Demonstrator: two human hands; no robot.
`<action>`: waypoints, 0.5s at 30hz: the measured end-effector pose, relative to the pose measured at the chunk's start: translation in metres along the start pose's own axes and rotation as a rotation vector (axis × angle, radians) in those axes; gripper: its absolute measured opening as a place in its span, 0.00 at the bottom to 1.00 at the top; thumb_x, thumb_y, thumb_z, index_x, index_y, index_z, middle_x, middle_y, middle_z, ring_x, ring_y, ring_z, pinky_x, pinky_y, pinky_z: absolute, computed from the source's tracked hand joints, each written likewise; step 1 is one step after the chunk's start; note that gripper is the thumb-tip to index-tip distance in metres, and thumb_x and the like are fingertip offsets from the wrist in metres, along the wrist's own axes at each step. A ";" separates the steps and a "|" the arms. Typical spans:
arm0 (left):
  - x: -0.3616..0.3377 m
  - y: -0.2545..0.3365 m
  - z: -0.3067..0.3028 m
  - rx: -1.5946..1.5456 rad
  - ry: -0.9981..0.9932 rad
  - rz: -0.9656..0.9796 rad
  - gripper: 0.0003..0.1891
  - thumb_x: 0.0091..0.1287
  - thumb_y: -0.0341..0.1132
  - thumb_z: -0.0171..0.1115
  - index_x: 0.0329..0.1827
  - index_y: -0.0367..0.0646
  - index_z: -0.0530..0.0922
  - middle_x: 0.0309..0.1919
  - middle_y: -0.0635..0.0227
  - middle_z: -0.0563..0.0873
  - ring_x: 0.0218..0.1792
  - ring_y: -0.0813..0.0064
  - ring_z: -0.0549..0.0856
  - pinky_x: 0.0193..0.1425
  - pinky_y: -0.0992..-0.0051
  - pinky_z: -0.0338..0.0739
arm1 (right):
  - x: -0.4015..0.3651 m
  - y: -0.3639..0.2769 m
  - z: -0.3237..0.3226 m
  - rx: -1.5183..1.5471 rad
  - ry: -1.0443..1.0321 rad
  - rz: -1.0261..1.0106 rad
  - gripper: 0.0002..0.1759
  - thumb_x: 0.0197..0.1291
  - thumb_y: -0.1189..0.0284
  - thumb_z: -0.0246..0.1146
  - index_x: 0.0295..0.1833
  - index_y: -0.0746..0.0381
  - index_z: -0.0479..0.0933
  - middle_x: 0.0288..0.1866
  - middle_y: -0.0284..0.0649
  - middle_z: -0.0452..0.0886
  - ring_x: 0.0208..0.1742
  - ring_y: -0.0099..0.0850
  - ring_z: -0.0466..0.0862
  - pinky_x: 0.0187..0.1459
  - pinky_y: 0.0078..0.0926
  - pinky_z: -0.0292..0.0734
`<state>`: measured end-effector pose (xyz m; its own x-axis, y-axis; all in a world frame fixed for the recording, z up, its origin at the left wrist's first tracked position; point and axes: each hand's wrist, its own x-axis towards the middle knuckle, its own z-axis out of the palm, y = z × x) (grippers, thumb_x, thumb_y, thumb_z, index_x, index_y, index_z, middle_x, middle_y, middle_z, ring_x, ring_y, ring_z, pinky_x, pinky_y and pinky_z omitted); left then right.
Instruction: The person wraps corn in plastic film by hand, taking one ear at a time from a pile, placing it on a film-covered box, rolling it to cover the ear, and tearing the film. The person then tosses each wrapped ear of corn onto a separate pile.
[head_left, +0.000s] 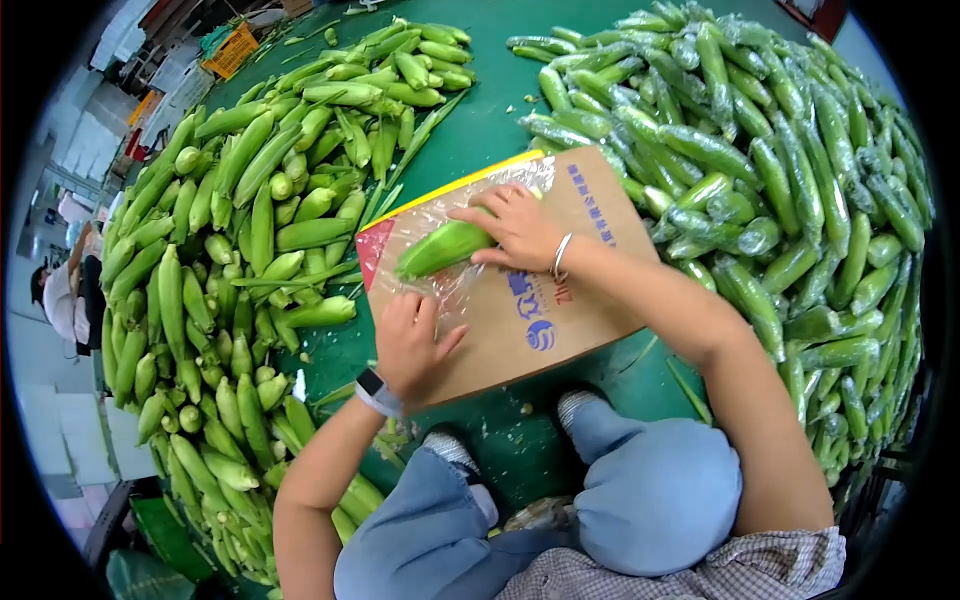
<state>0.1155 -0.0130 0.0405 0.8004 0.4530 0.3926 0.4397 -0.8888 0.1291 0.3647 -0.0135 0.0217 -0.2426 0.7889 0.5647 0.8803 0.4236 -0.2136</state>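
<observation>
One corn ear [438, 251] is being gripped by the right hand [515, 230] atop the cardboard box [590, 290]; cling film [452, 288], at 7 o'clock from it, is being pressed by the flattened left hand [410, 340]. Blue box print [540, 335]: unreadable.

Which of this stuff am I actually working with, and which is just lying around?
In use:
corn cob under right hand
cling film under left hand
cardboard box

Lying about:
bare corn pile
wrapped corn pile
orange crate
</observation>
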 end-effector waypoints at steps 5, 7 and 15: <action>-0.034 -0.024 0.004 0.326 -0.408 -0.140 0.05 0.59 0.32 0.50 0.33 0.40 0.70 0.28 0.60 0.76 0.31 0.60 0.79 0.31 0.69 0.77 | 0.008 -0.001 -0.007 -0.020 -0.328 0.128 0.24 0.57 0.51 0.54 0.59 0.44 0.67 0.47 0.44 0.72 0.52 0.43 0.70 0.55 0.43 0.62; -0.048 -0.021 -0.015 0.291 -0.528 -0.197 0.05 0.60 0.32 0.50 0.32 0.40 0.71 0.30 0.59 0.78 0.31 0.59 0.80 0.31 0.68 0.76 | -0.002 -0.006 -0.017 -0.070 -0.299 0.072 0.24 0.56 0.52 0.55 0.58 0.46 0.68 0.45 0.43 0.71 0.50 0.42 0.70 0.52 0.41 0.64; -0.049 0.010 -0.112 -1.196 -0.491 -0.635 0.13 0.67 0.37 0.48 0.36 0.36 0.77 0.49 0.56 0.76 0.47 0.59 0.75 0.51 0.72 0.69 | -0.085 -0.100 -0.071 0.056 -0.379 -0.038 0.25 0.51 0.56 0.60 0.56 0.52 0.70 0.40 0.43 0.70 0.46 0.41 0.70 0.44 0.38 0.68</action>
<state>0.0349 -0.0515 0.1244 0.7675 0.5461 -0.3358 0.3661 0.0566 0.9288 0.3263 -0.1543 0.0513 -0.4172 0.8765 0.2402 0.8468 0.4709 -0.2474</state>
